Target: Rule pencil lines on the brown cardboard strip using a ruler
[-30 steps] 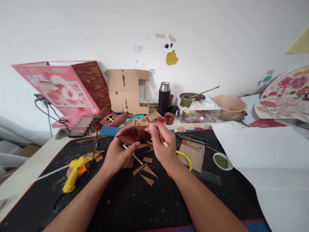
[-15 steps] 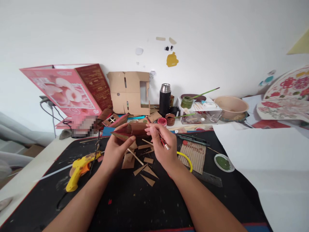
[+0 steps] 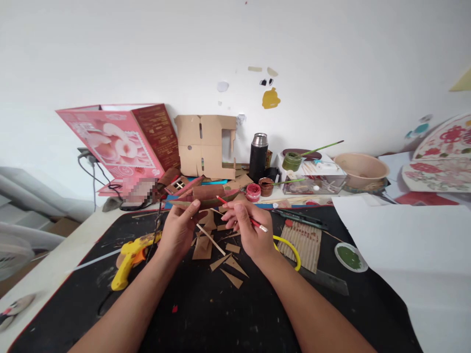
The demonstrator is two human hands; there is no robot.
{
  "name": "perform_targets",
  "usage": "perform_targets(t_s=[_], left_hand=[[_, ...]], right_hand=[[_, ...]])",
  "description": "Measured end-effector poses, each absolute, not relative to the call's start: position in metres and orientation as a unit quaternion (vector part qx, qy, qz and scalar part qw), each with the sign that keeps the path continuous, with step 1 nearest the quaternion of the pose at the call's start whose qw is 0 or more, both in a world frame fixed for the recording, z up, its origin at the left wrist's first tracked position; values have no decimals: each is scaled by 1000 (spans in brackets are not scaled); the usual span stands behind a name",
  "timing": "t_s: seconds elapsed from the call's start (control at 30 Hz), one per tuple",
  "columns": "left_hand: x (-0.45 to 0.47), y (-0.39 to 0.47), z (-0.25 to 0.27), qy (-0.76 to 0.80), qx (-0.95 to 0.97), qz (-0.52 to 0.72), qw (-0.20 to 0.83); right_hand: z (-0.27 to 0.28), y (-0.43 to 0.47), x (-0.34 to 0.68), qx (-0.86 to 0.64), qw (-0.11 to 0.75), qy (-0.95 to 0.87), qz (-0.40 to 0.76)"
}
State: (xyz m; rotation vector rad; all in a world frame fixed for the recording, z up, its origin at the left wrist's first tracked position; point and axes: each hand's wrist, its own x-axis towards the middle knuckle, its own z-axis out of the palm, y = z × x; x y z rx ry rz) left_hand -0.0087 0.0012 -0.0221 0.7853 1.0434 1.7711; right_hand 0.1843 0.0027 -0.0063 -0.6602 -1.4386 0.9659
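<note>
My left hand [image 3: 180, 228] pinches a long, pointed piece of cardboard [image 3: 210, 202] between thumb and fingers, its narrow tip pointing left. My right hand [image 3: 253, 225] is closed around a red pencil [image 3: 259, 225] with a white eraser end. The pencil's point is up near the cardboard piece; whether they touch, I cannot tell. Just behind the piece shows a reddish-brown painted part [image 3: 208, 191]. Below my hands lie several cardboard scraps [image 3: 232, 278] and a thin wooden stick [image 3: 211, 240].
A yellow glue gun [image 3: 128, 260] lies left on the black mat [image 3: 206, 318]. To the right are corrugated card [image 3: 303, 245], a ruler [image 3: 327, 283], a cutter knife [image 3: 301, 218] and a dish of green paint [image 3: 351, 257]. Paint jars [image 3: 253, 192] and a black flask [image 3: 259, 159] stand behind.
My left hand has turned the cardboard piece so it appears narrower, nearly edge-on. My right hand still holds the pencil close by. The whole view has shifted slightly.
</note>
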Motion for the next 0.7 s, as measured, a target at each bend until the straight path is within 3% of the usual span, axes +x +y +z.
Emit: perform_targets(t_s=[0.7], left_hand=[[-3,-1,-19,426,343,709,446]], right_hand=[[-8,-2,181,-292,579,-636,417]])
